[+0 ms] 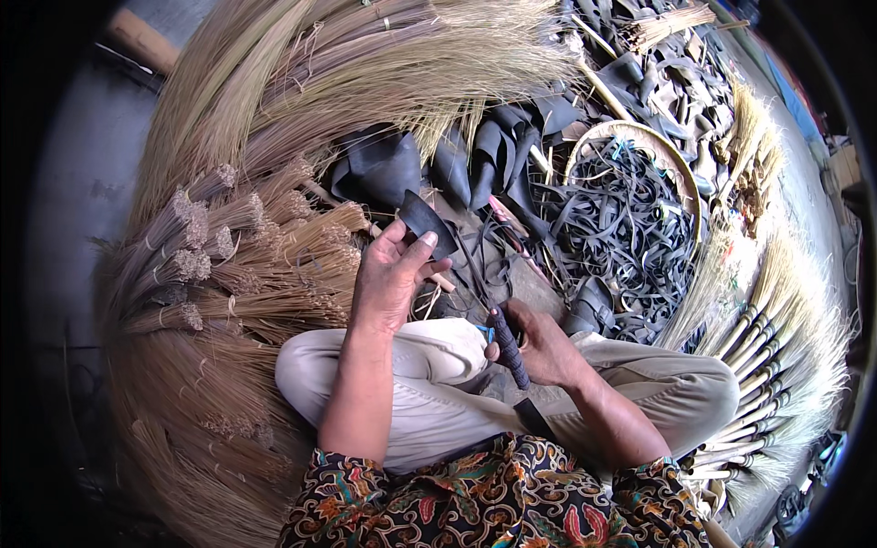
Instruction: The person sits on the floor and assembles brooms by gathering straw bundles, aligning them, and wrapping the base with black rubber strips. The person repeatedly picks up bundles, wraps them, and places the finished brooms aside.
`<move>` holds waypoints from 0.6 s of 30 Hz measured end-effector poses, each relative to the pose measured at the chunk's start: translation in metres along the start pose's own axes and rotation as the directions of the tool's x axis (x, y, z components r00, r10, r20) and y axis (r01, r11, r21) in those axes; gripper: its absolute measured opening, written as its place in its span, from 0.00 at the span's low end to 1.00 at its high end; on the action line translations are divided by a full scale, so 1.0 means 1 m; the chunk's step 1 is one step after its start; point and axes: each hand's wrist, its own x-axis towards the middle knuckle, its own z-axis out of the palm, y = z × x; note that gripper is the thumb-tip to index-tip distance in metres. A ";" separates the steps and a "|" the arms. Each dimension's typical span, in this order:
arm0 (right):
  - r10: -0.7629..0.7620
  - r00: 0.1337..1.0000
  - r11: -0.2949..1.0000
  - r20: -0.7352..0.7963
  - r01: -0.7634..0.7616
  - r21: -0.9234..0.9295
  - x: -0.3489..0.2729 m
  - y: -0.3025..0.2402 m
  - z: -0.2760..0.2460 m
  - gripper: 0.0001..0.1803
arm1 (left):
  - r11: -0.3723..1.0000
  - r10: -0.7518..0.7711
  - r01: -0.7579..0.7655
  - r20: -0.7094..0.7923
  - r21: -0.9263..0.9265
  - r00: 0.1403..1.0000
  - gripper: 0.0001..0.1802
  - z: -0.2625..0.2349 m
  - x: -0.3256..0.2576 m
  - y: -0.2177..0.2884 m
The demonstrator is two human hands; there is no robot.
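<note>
The person sits cross-legged on a grey floor (82, 173) crowded with broom-making stuff. The left hand (388, 279) pinches a dark rubber piece (426, 222) between thumb and fingers, raised above the knee. The right hand (539, 342) is wrapped tight round a cloth-bound tool handle (508, 345) over the lap. Bundles of brown grass stalks (237, 247) fan out to the left, a round basket (681, 169) of black rubber strips (621, 228) sits ahead, finished brooms (776, 356) lie on the right
</note>
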 end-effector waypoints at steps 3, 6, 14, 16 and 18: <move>0.032 0.999 0.999 0.003 -0.032 -0.024 -0.001 -0.006 0.000 0.28 | 1.000 0.013 -0.013 -0.014 0.002 1.000 0.22 0.003 -0.002 0.000; 0.050 0.999 0.998 -0.001 -0.050 -0.044 -0.002 -0.010 0.000 0.28 | 0.998 0.002 -0.002 0.007 0.063 1.000 0.21 0.006 -0.005 -0.001; 0.096 0.995 0.995 -0.036 -0.095 0.025 0.000 -0.015 -0.003 0.32 | 0.991 -0.020 0.013 0.052 0.134 0.998 0.19 0.010 -0.005 -0.004; 0.109 0.993 0.993 -0.040 -0.108 0.044 -0.001 -0.016 -0.004 0.35 | 0.990 -0.026 0.018 0.057 0.142 0.998 0.19 0.008 -0.006 -0.003; 0.096 0.994 0.994 -0.049 -0.093 0.048 -0.003 -0.015 -0.003 0.34 | 0.992 -0.029 0.021 0.065 0.124 0.997 0.18 0.007 -0.006 -0.002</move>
